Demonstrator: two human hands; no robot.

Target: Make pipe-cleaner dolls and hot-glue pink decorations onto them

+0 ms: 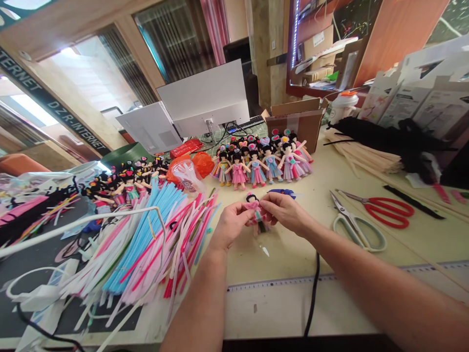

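Two sets of fingertips pinch one small doll (256, 213). The left hand (230, 223) closes on one side of it and the right hand (287, 212) on the other, all fingers shut round it just above the table (286, 266).

The doll's long axis runs away from the person. Its black-haired head is at the far end, its legs point back toward the wrists, and it is slightly tilted. It already has hair, a headpiece and a pink dress, so it looks close to finished. Which part the fingers are working on is too small to tell.

Beyond it stand the finished dolls (264, 164), with a second cluster (128, 183) to the left. Beside the left hand lies a big heap of pipe cleaners (154, 230), so plenty of stock seems unused. Two scissors (381, 215) lie beyond the right hand.
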